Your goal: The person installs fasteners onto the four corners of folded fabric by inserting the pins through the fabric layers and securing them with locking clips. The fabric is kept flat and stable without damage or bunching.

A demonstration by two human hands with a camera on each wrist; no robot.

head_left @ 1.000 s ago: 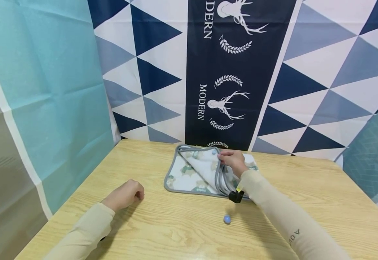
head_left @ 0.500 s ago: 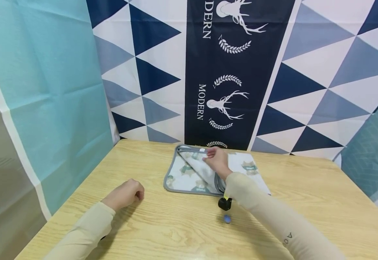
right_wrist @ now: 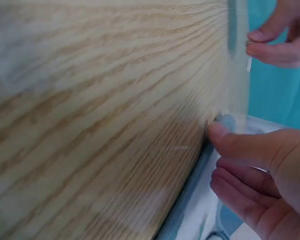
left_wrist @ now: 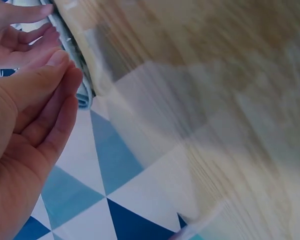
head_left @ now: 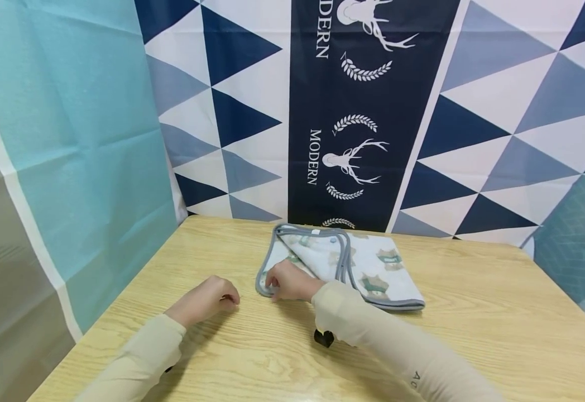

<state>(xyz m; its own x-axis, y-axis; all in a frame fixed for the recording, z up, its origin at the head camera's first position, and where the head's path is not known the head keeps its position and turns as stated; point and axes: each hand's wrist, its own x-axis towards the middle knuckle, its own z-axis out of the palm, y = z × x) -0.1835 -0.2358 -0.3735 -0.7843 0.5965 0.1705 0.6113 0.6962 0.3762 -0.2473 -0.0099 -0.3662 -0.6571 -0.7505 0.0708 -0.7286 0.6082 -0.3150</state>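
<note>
On the table lies a folded white baby blanket (head_left: 398, 279) with bear prints and grey trim. Its upper layer is turned back diagonally, showing a small blue round spot (head_left: 333, 240) near the folded corner. My right hand (head_left: 292, 281) is at the blanket's near left corner; in the right wrist view its thumb (right_wrist: 219, 131) is at the grey edge (right_wrist: 182, 200), apart from the lower fingers. My left hand (head_left: 207, 298) hovers left of the blanket, loosely curled. In the left wrist view its thumb (left_wrist: 57, 59) meets the fingertips, with nothing visible between them.
The wooden table (head_left: 252, 357) extends around the blanket. A patterned cloth (head_left: 252, 139) hangs behind it, and a turquoise cloth (head_left: 91, 139) hangs at the left. A black wrist camera (head_left: 324, 338) sits under the right sleeve.
My right hand has left the turned-back corner and moved left and nearer to the blanket's near left corner. My left hand has shifted slightly right. The small blue ball is now hidden behind the right arm.
</note>
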